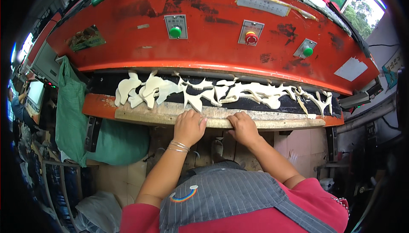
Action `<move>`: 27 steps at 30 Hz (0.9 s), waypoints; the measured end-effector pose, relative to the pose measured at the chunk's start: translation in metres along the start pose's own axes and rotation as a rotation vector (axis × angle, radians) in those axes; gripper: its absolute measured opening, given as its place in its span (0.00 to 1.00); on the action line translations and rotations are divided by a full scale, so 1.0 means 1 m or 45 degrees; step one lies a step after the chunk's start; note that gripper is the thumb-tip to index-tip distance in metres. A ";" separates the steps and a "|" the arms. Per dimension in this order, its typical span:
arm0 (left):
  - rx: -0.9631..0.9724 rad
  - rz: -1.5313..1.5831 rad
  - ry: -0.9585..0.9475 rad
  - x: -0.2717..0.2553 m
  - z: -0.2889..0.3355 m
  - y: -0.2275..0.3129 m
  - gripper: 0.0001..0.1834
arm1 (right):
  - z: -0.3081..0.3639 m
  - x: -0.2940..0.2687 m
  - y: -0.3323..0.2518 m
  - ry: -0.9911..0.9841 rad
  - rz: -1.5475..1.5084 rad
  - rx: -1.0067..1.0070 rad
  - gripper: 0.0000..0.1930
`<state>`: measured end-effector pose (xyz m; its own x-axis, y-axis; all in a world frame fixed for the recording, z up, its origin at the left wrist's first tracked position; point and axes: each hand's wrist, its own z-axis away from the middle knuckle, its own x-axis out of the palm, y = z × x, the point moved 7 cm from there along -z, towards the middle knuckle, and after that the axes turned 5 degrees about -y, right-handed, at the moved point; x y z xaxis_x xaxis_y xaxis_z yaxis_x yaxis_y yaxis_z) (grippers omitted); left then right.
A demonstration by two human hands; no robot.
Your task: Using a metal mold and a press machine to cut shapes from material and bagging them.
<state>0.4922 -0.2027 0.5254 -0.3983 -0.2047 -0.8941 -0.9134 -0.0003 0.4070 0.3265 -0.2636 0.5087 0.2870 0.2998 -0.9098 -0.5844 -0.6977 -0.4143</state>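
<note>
My left hand (189, 127) rests at the near edge of a worn wooden board (149, 116), its fingers curled on the edge and the thumb side toward the middle. A little to the right, my right hand (244, 128) grips the same edge with bent fingers. The fingertips are partly hidden. Beyond my hands, cream-coloured sheet scraps (260, 91) with curved cut-outs lie in a row across a black surface (294, 104). Some overlap in a small heap on the left, and a few pointed ends hang over the wooden strip. Neither hand touches the heap.
A red press machine (204, 45) rises behind the board. Its front carries a green button (175, 32), a red mushroom button (251, 38) and another green button (307, 51). Green sacks (70, 114) stand at the left. A person (19, 105) is farther left beside a screen (36, 92).
</note>
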 end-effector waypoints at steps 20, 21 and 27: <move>0.101 0.661 -0.619 0.048 -0.077 -0.050 0.16 | -0.225 -0.033 0.147 -0.147 0.447 -0.084 0.45; 0.117 0.676 -0.694 0.050 -0.086 -0.048 0.16 | -0.235 -0.034 0.155 -0.180 0.416 -0.036 0.46; 0.241 0.880 -0.576 0.053 -0.100 -0.054 0.26 | -0.226 -0.047 0.127 0.004 0.332 -0.022 0.44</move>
<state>0.5291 -0.3118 0.4743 -0.8305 0.3130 -0.4608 -0.4348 0.1530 0.8874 0.4102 -0.5133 0.5046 0.1306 0.1068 -0.9857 -0.6258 -0.7622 -0.1655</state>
